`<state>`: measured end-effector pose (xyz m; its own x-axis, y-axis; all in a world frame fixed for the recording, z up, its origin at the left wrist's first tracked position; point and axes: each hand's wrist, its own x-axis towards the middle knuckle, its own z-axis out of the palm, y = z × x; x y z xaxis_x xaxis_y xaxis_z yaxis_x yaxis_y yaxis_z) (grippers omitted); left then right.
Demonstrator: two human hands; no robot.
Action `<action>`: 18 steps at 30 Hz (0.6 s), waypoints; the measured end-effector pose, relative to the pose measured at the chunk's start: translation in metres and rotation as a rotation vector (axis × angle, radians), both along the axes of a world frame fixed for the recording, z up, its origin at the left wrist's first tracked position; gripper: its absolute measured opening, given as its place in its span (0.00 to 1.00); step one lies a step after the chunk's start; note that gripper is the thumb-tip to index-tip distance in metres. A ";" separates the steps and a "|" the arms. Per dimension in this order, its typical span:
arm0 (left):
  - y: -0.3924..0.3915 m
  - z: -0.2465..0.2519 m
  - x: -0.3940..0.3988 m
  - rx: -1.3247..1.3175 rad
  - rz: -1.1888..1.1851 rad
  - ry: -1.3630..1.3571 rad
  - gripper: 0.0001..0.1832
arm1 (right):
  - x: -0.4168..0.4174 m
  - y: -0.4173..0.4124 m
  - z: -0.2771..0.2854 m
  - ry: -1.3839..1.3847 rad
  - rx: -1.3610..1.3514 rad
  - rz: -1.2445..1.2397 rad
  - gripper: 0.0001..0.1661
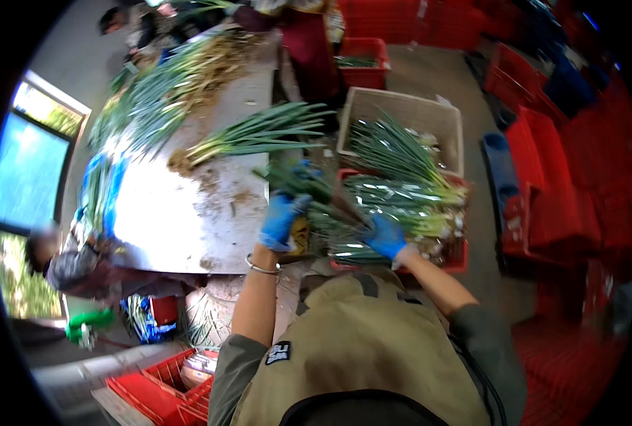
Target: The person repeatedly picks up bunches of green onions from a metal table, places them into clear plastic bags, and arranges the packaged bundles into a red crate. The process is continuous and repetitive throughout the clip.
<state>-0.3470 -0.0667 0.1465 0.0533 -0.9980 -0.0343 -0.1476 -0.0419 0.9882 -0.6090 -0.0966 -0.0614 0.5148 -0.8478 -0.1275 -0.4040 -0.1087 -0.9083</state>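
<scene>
My left hand [284, 221], in a blue glove, grips a bunch of green onions [316, 186] beside the table's edge. Motion blurs the leaves. My right hand [385, 235], also gloved in blue, curls its fingers at the end of a brownish, flat thing [348, 206] too blurred to name. Below and beside this hand, a red crate [464, 262] holds several clear-wrapped bundles of green onions [401, 191]. Another onion bundle [401, 149] leans from the beige crate [401, 98] behind. One loose bunch [257, 133] lies on the table, roots to the left.
The metal table [231, 213] carries soil and a long heap of green onions [161, 96]. One person [81, 266] is at the left, others at the far side. Red crates [550, 186] stand at right; more crates [161, 388] are at lower left.
</scene>
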 end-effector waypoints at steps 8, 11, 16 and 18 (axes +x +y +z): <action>0.041 -0.011 0.043 -0.207 0.041 0.833 0.36 | -0.034 0.006 0.200 0.257 -0.522 -0.134 0.24; 0.054 -0.050 0.045 -0.077 -0.073 0.834 0.33 | -0.010 -0.001 0.205 0.069 -0.633 -0.132 0.25; -0.001 -0.055 -0.038 0.001 -0.331 0.137 0.30 | 0.021 -0.025 0.199 -0.240 -0.317 0.108 0.26; -0.024 -0.047 -0.059 -0.094 -0.354 0.075 0.28 | 0.021 -0.040 0.197 -0.311 -0.285 0.117 0.29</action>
